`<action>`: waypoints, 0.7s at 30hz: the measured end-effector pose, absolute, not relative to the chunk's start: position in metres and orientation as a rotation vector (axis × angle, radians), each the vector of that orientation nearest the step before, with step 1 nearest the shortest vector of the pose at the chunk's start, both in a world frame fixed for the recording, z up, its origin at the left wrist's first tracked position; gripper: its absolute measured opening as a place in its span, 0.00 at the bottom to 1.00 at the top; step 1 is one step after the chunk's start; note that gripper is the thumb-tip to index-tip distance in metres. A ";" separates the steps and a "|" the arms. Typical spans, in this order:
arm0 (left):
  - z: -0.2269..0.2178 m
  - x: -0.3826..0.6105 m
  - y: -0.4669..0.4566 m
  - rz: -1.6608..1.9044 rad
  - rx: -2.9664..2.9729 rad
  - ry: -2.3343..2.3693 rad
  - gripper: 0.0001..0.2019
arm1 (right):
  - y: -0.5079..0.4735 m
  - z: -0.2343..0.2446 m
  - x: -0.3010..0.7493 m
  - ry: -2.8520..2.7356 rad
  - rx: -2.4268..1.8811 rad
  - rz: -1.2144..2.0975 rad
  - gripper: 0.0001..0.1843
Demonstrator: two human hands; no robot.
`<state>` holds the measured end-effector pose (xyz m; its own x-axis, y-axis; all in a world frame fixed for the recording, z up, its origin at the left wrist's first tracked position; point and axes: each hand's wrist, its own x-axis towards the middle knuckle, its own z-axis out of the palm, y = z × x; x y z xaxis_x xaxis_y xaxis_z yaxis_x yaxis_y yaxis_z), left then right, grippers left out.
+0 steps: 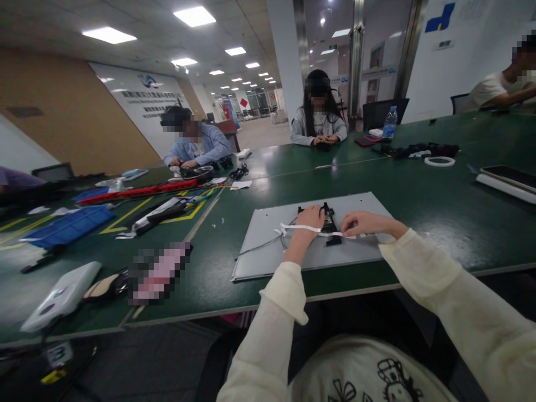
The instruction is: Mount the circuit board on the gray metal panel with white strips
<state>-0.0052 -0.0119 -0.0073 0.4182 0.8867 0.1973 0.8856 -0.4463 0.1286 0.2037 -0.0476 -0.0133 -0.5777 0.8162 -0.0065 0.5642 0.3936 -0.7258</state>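
Note:
On a light grey board (259,262) in front of me lies a black frame-like part (330,223). My left hand (309,222) rests over its left side with fingers curled down onto it, covering much of it. A narrow white strip (307,227) passes across my left hand and another stretch of it runs toward the right. My right hand (366,223) is closed in a pinch on this strip, just right of the black part. A thin grey cable (259,247) trails over the board's left side.
A blue tray (69,226), a white device (62,296) and a black-and-white strap-like bundle (157,216) lie to the left. At the right are a phone (513,177), a white tape roll (439,161) and a water bottle (390,123). Several people sit around the green table (285,173).

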 end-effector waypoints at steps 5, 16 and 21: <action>-0.004 -0.007 -0.017 0.363 2.675 1.604 0.22 | -0.047 -0.014 0.204 -2.195 -1.289 1.095 0.15; -0.004 -0.005 -0.022 0.386 2.605 1.653 0.21 | -0.051 -0.006 0.205 -2.043 -1.253 1.331 0.19; -0.005 -0.003 -0.022 0.370 2.645 1.671 0.22 | -0.051 -0.004 0.203 -1.999 -1.196 1.356 0.20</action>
